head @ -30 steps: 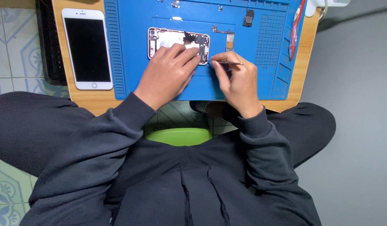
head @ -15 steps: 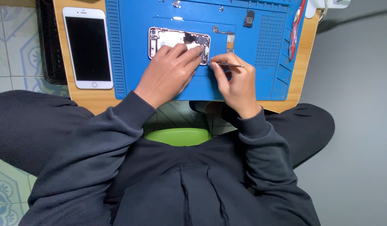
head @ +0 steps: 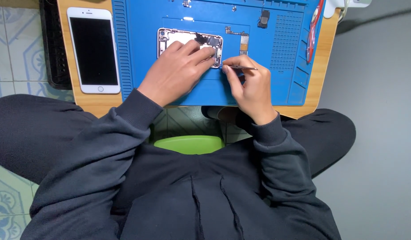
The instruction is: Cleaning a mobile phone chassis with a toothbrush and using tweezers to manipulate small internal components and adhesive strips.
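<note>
In the head view a small wooden worktop (head: 87, 103) fills the top of the frame, most of it covered by a blue mat (head: 276, 86) with ribbed edges and shallow compartments. Patterned floor tiles (head: 10, 53) show at the left edge, and plain grey floor (head: 383, 133) takes the right side. A white phone (head: 93, 50) lies face up on bare wood at upper left, just beside the mat. At upper centre an opened phone shell (head: 181, 39) lies on the mat, with a small board (head: 243, 39) just to its right and a dark part (head: 264, 18) higher up. The left hand (head: 176, 73) lies flat over the shell's lower right, fingers spread and pressing on it, closed on nothing. The right hand (head: 252, 86), right of centre, pinches thin metal tweezers (head: 239, 67) between thumb and forefinger, its grip closed on them; the tip touches the shell's right edge. A green stool (head: 190, 144) shows between the dark-sleeved arms. Against the frame half a second earlier, both hands sit in almost the same spot; the tweezers lie at much the same angle, and the shell and phone have not shifted.
</note>
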